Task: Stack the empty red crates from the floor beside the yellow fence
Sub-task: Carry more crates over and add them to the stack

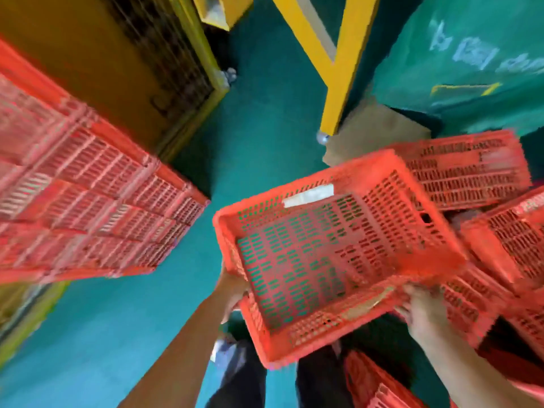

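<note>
Red crate [323, 260] held tilted, left hand [232, 293] and right hand [421, 307] fingers seemingly curled round its rim

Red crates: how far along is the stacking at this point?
Done: a stack of red crates stands on the left by the yellow fence. In hand: the left hand and right hand grip one empty crate, held above the floor. Left: several loose crates lie at right.
</note>
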